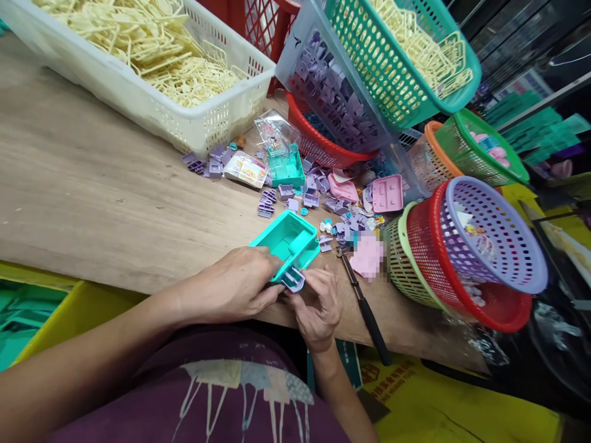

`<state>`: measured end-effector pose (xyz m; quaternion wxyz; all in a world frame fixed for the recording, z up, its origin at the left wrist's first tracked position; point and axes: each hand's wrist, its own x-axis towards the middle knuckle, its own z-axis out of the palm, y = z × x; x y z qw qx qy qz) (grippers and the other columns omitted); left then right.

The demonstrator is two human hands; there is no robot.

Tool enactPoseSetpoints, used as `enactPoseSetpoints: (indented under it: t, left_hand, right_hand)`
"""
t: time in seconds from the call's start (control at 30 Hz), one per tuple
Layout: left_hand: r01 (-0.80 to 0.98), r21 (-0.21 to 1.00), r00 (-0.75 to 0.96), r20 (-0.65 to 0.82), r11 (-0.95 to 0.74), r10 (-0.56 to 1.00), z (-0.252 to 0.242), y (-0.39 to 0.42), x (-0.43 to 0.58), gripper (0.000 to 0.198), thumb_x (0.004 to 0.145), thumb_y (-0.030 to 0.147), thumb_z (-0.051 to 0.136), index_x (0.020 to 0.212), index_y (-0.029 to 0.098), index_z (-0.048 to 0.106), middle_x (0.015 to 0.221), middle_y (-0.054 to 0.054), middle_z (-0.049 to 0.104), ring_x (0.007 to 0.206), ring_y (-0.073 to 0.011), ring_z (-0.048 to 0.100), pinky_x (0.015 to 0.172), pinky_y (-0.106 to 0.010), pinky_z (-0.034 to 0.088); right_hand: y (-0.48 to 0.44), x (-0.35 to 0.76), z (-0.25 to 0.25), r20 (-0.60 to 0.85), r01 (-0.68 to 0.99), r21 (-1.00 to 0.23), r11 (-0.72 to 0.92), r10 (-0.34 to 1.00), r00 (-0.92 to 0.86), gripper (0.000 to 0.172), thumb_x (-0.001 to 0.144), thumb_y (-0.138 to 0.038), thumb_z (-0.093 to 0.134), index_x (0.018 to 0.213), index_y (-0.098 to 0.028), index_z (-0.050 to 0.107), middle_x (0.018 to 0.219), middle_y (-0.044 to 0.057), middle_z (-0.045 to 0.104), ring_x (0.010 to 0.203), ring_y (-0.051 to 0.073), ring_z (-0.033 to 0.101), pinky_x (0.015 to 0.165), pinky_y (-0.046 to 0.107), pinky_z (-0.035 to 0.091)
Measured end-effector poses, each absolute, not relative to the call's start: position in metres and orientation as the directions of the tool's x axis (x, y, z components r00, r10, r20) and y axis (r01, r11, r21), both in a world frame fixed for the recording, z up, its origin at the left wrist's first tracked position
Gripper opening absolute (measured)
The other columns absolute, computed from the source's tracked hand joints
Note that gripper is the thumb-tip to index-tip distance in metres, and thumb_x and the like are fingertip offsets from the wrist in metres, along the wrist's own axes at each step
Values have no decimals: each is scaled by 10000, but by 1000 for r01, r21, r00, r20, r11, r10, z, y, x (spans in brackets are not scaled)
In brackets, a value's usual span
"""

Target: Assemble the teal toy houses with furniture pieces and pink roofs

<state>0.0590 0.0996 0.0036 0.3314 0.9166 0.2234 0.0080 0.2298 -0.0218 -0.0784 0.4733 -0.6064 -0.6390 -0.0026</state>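
My left hand (242,280) is closed on the near end of a teal plastic box (302,246), which is hollow inside and rests at the table's front edge. At that same end, my right hand (318,304) pinches a small purple plastic part (293,280) with slots in it. The part touches the box, but whether it is fixed there I cannot tell. Some of my left fingers are hidden by the box wall. To the right of my right hand lies a black-handled tool (367,314) with a metal shaft.
Loose purple pieces (310,200), a second teal box (289,169) and a pink tray (388,192) lie behind. A white basket (184,123) of cream frames stands at the back left. Stacked baskets, among them a purple one (521,264), crowd the right.
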Motion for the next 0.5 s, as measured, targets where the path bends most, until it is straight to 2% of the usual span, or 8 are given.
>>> enactPoseSetpoints:
  t: [0.2,0.5]
  left_hand:
    - [414,702,894,-194,-579,404,9,104,56,344,970,440,443,902,181,659,861,-69,668,807,-210,627,750,-300,446]
    - [593,585,793,-304,-554,528,12,91,69,275,907,389,524,779,180,648,820,-76,698,745,-223,635,647,-296,419]
  right_hand:
    - [-26,228,-84,625,762,-569,310,765,155,330,865,-241,680,1183,-241,594,1019,58,707,972,218,675,1003,542,480]
    - [-28,228,-85,675,750,-537,387,730,107,385,817,-180,732,1172,-242,596,998,46,702,941,210,683,1008,559,500]
